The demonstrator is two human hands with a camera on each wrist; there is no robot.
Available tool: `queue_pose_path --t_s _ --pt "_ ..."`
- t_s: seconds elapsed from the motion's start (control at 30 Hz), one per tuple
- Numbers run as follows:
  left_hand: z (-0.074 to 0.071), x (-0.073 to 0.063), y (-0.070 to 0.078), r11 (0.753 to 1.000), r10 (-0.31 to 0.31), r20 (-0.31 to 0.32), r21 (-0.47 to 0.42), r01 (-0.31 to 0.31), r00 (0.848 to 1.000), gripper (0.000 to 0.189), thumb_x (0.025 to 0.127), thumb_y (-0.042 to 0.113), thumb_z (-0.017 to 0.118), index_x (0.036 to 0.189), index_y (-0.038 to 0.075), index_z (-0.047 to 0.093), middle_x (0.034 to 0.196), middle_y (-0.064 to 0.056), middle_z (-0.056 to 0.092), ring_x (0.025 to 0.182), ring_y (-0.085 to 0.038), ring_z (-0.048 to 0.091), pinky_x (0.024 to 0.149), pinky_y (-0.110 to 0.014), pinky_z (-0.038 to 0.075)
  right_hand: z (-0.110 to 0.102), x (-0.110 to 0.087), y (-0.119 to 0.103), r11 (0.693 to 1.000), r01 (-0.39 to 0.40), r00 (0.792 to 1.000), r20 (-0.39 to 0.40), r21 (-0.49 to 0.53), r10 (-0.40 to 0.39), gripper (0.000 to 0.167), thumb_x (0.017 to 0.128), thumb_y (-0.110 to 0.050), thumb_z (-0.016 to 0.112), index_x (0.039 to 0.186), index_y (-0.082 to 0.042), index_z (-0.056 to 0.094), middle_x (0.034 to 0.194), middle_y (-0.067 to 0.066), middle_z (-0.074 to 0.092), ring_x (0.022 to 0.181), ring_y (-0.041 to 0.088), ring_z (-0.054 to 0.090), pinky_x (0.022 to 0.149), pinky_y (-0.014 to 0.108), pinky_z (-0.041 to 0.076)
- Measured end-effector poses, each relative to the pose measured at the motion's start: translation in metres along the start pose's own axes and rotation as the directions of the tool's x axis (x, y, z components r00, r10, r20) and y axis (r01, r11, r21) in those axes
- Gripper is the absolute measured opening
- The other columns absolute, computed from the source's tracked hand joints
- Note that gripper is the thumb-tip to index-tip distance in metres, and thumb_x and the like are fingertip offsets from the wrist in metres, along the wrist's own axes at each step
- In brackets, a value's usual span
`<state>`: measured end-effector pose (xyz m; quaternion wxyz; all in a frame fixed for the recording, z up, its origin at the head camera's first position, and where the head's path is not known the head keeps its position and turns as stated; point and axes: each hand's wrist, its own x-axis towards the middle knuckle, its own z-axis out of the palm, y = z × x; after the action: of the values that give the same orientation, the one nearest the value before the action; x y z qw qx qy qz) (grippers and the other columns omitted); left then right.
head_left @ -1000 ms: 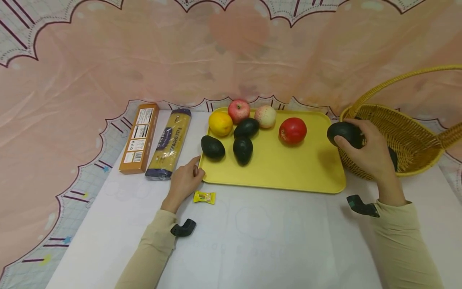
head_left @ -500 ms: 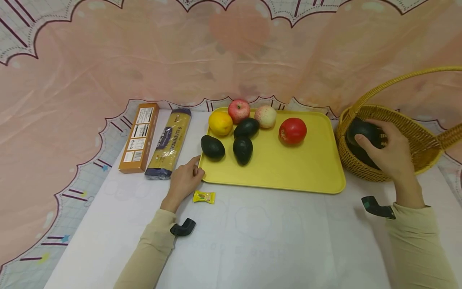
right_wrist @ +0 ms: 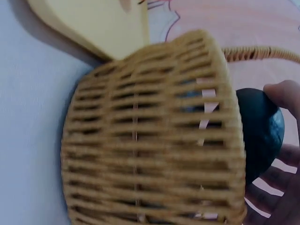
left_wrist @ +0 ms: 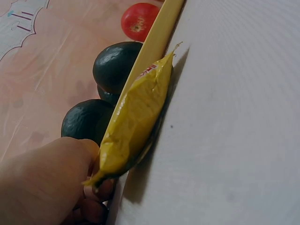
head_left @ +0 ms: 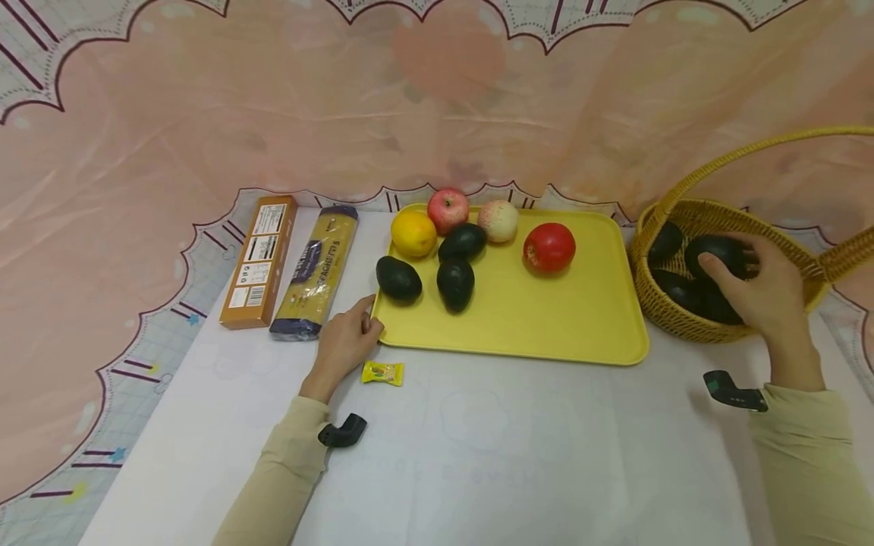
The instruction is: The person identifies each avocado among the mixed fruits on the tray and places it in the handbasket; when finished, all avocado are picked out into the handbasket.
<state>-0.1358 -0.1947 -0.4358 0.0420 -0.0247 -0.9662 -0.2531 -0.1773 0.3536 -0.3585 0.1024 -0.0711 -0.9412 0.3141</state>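
Observation:
My right hand (head_left: 768, 288) holds a dark avocado (head_left: 712, 255) inside the wicker basket (head_left: 658, 318), thumb on the near side and fingers on the far side. In the right wrist view that avocado (right_wrist: 262, 131) shows just past the basket's rim. Other avocados (head_left: 677, 291) lie in the basket beneath and beside it. My left hand (head_left: 344, 337) grips the left front corner of the yellow tray (head_left: 546, 326) with curled fingers. Three avocados (head_left: 455, 285) lie on the tray's left part, with a lemon (head_left: 413, 233), an apple (head_left: 448, 210), a pale peach (head_left: 498, 221) and a red pomegranate (head_left: 549, 248).
A spaghetti pack (head_left: 317, 273) and an orange-brown box (head_left: 259, 262) lie left of the tray. A small yellow wrapped candy (head_left: 382, 372) is on the white table (head_left: 492, 447) before the tray. The basket's tall handle (head_left: 744, 155) arches over its opening.
My right hand has carried the avocado rightward from over the tray's edge into the basket. Avocados inside the basket have come into view. My left hand stays at the tray corner.

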Motion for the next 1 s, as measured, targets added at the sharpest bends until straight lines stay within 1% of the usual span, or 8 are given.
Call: queue_pose_path --t_s 0.07,0.13,0.3,0.43,0.5,0.57,0.63,1.0 --pt "0.000 0.000 0.000 1.000 0.001 0.000 -0.002 -0.001 1.000 0.048 0.085 0.017 0.051 0.130 0.004 0.054 0.056 0.001 0.044 0.047 -0.013 0.035 0.048 -0.027 0.025 -0.002 0.003 0.004 1.000 -0.022 1.000 -0.014 -0.010 0.022 0.069 0.087 -0.046 0.057 0.143 -0.011 0.038 0.132 0.026 0.047 0.102 0.034 0.047 0.072 0.024 0.030" --pt "-0.001 0.000 0.000 1.000 0.003 -0.001 -0.003 -0.003 1.000 0.048 0.085 0.017 0.051 0.130 0.003 0.054 0.056 0.001 0.044 0.047 -0.013 0.035 0.048 -0.027 0.024 -0.005 0.006 0.007 0.999 -0.041 0.998 -0.040 -0.013 0.040 0.069 0.087 -0.046 0.056 0.144 -0.011 0.038 0.132 0.026 0.047 0.100 0.033 0.046 0.070 0.022 0.030" --pt "-0.001 0.001 0.000 1.000 0.005 -0.003 -0.001 -0.005 1.000 0.047 0.085 0.017 0.051 0.130 0.003 0.054 0.056 0.001 0.044 0.046 -0.012 0.035 0.047 -0.026 0.024 -0.013 0.013 0.014 0.997 -0.072 0.995 -0.076 -0.021 0.070 0.070 0.088 -0.045 0.054 0.145 -0.010 0.035 0.138 0.029 0.044 0.111 0.044 0.044 0.069 0.021 0.027" --pt "-0.001 0.001 0.000 1.000 0.003 -0.002 -0.001 -0.003 1.000 0.047 0.085 0.017 0.051 0.130 0.003 0.054 0.055 0.001 0.044 0.046 -0.012 0.034 0.047 -0.026 0.024 -0.017 0.016 0.019 0.994 -0.096 0.992 -0.081 -0.051 0.091 0.070 0.088 -0.045 0.052 0.145 -0.008 0.034 0.140 0.027 0.042 0.116 0.046 0.043 0.074 0.029 0.031" --pt "-0.001 0.001 0.000 1.000 -0.001 0.000 -0.004 0.001 1.000 0.047 0.085 0.017 0.051 0.130 0.003 0.054 0.055 0.001 0.044 0.046 -0.012 0.035 0.047 -0.026 0.024 -0.019 0.017 0.022 0.993 -0.100 0.993 -0.073 -0.063 0.095 0.070 0.089 -0.044 0.052 0.145 -0.006 0.034 0.141 0.028 0.040 0.117 0.048 0.042 0.081 0.039 0.036" --pt "-0.001 0.000 0.000 1.000 -0.003 0.003 -0.004 0.003 1.000 0.048 0.085 0.017 0.051 0.130 0.003 0.054 0.055 0.001 0.044 0.046 -0.012 0.035 0.047 -0.026 0.024 -0.019 0.018 0.025 0.993 -0.096 0.994 -0.066 -0.071 0.091 0.071 0.089 -0.043 0.052 0.144 -0.003 0.034 0.141 0.029 0.040 0.118 0.049 0.041 0.089 0.050 0.034" --pt "-0.001 -0.001 -0.001 1.000 -0.005 0.005 -0.003 0.005 1.000 0.048 0.085 0.017 0.051 0.130 0.003 0.054 0.055 0.001 0.044 0.046 -0.012 0.035 0.047 -0.026 0.024 -0.020 0.018 0.028 0.993 -0.093 0.995 -0.044 -0.078 0.090 0.072 0.090 -0.043 0.051 0.145 0.000 0.031 0.141 0.032 0.038 0.119 0.052 0.039 0.090 0.057 0.032" --pt "0.000 -0.001 -0.002 1.000 -0.002 0.002 -0.002 0.002 1.000 0.048 0.086 0.018 0.051 0.131 0.004 0.053 0.055 0.001 0.044 0.046 -0.012 0.035 0.047 -0.026 0.024 -0.019 0.023 0.043 0.977 -0.121 0.990 0.055 -0.174 0.133 0.079 0.092 -0.048 0.046 0.143 0.009 0.025 0.133 0.041 0.037 0.117 0.057 0.036 0.091 0.064 0.032"
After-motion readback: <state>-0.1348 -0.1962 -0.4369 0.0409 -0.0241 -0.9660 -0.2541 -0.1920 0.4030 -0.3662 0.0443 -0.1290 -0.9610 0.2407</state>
